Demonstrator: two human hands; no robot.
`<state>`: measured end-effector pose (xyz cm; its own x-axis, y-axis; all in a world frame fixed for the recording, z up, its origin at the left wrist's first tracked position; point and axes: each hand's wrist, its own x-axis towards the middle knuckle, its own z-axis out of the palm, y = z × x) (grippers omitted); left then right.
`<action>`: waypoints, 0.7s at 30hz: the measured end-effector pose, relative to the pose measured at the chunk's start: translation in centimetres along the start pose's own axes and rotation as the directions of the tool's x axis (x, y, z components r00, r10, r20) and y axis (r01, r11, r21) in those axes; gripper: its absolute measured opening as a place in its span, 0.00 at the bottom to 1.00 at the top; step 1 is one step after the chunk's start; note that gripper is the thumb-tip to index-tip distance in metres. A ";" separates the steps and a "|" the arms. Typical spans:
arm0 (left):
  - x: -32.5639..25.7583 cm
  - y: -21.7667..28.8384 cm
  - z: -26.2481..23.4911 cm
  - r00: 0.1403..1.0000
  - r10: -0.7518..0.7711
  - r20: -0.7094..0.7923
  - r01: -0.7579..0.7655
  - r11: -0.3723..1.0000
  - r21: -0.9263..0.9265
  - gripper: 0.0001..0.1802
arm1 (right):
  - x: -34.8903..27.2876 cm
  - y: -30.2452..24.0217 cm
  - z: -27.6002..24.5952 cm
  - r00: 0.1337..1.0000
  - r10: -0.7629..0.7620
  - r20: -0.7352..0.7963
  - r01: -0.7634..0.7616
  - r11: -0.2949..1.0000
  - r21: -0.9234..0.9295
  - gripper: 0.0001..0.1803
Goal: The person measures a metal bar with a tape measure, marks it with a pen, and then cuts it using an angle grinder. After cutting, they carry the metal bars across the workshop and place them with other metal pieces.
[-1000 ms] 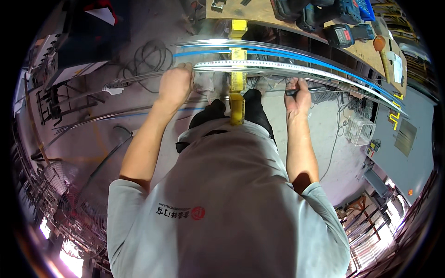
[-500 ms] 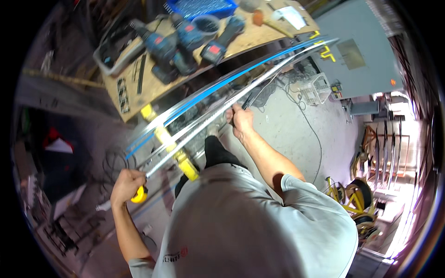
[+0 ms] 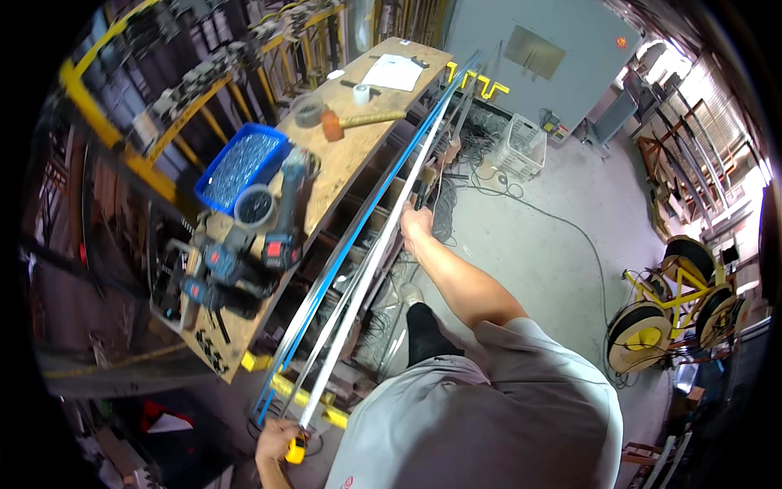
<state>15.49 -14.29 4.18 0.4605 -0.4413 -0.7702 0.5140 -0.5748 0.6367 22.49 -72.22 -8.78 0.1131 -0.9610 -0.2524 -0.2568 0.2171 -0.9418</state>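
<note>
My left hand is closed round a yellow tape measure beside the near end of a long white bar. Along the bar's right side, my right hand has its fingers curled in against it. What those fingers hold, if anything, is hidden. To the left of the white bar run long blue strips and other thin metal lengths. They lie across a yellow support at the near end and a yellow notched bracket at the far end.
The wooden bench at left bears cordless drills, a blue bin of small metal parts, a mallet and paper. A white crate stands by a grey cabinet. A cable crosses the floor towards reels.
The view has turned, so the bars now run more steeply away from me. My left hand, with the tape measure, appears lower in the picture. My right hand stays beside the white bar.
</note>
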 end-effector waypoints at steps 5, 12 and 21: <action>1.8 0.3 2.8 0.950 -0.262 -0.171 0.251 0.965 -0.079 0.11 | 6.0 -6.9 0.4 0.836 0.251 0.488 -0.428 0.855 0.293 0.15; 5.0 17.2 11.8 0.784 0.589 0.194 -0.620 0.740 0.259 0.11 | 22.0 -15.2 0.7 0.880 0.166 0.445 -0.413 0.731 0.543 0.08; 16.6 21.4 21.1 0.975 -0.036 -0.221 0.002 0.988 -0.153 0.07 | 33.6 -20.1 -0.8 0.953 0.050 0.297 -0.226 0.773 0.593 0.08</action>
<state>18.88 -48.45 4.18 0.5899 -0.2572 -0.7654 0.6198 -0.4634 0.6333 30.67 -109.01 1.80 0.3801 -0.8545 -0.3542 0.3455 0.4863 -0.8026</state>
